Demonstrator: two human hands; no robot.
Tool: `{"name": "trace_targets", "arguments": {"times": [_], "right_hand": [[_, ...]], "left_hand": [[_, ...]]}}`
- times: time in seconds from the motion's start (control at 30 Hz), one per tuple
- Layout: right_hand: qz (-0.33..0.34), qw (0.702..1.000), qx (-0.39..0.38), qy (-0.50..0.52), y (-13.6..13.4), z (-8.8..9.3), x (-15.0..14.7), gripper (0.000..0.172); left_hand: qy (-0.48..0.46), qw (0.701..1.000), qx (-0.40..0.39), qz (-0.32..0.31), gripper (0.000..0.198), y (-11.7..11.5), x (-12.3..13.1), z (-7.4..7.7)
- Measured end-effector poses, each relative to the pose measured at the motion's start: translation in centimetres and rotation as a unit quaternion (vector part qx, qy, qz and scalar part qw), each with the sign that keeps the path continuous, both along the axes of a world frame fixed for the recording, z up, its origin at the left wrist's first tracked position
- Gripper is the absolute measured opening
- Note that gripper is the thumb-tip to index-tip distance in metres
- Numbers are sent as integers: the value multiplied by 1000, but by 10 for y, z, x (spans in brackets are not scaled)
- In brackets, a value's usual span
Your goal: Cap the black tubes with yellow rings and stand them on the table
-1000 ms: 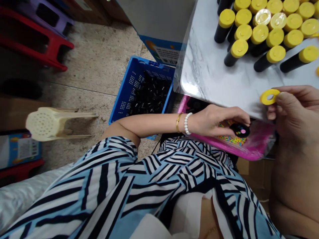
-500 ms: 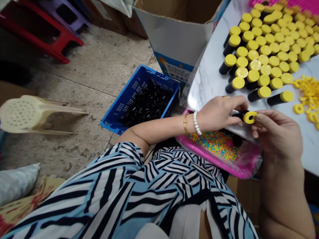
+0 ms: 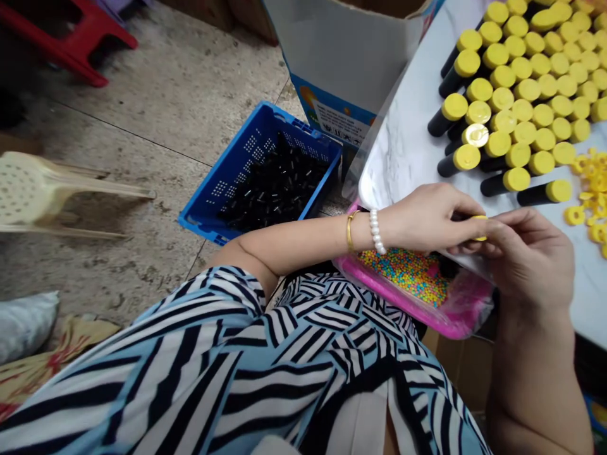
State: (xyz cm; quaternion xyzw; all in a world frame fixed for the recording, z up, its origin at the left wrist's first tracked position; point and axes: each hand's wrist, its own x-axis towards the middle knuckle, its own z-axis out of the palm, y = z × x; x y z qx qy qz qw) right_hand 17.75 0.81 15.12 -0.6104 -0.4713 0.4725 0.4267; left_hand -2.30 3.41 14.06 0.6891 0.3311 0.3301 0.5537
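My left hand [image 3: 431, 218], with a pearl bracelet and a gold bangle at the wrist, is closed round a small black tube, mostly hidden by the fingers. A yellow ring cap [image 3: 481, 229] shows at the tube's end, between both hands. My right hand [image 3: 531, 249] pinches at this cap, thumb and fingertips pressed against it. Just beyond the hands, many black tubes with yellow caps [image 3: 516, 179] stand packed on the white marbled table [image 3: 393, 151]. To the right lies a pile of loose yellow ring caps [image 3: 595, 189].
Under my hands, a pink tray [image 3: 455, 325] holds small coloured beads [image 3: 408, 275]. On the floor, a blue crate [image 3: 208, 215] contains black tubes [image 3: 279, 189], beside a large cardboard box [image 3: 351, 57]. A cream stool [image 3: 28, 189] and a red stool [image 3: 80, 44] are at left.
My hands have come closer together, and the yellow ring cap, earlier facing me with its hole showing, is now mostly covered by fingers. The view has shifted slightly.
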Motion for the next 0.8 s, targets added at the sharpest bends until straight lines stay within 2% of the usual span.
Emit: {"name": "trace_targets", "arguments": {"times": [0.1, 0.27, 0.33, 0.4, 0.47, 0.53, 0.7, 0.8], "right_hand": [[6, 1000, -5, -4, 2, -2, 2, 31], [34, 999, -13, 10, 2, -12, 5, 38], [46, 999, -19, 17, 3, -16, 5, 38], [49, 998, -4, 27, 4, -19, 7, 35], [50, 997, 7, 59, 3, -21, 12, 31], [58, 994, 3, 94, 1, -22, 22, 30], [113, 985, -71, 105, 9, -18, 44, 39], [150, 978, -108, 96, 20, -11, 40, 51]], "left_hand": [[-53, 993, -105, -4, 22, 6, 11, -3], [-56, 986, -152, -24, 18, 5, 16, -8], [-48, 993, -110, -14, 23, 0, 11, -9], [-7, 1000, 3, 23, 32, -5, 8, -13], [39, 990, 122, 65, 35, -8, 8, -20], [63, 974, 197, 90, 31, -9, 11, -26], [80, 962, 245, 89, 26, -7, 15, -32], [80, 962, 249, 80, 25, -8, 13, -32]]}}
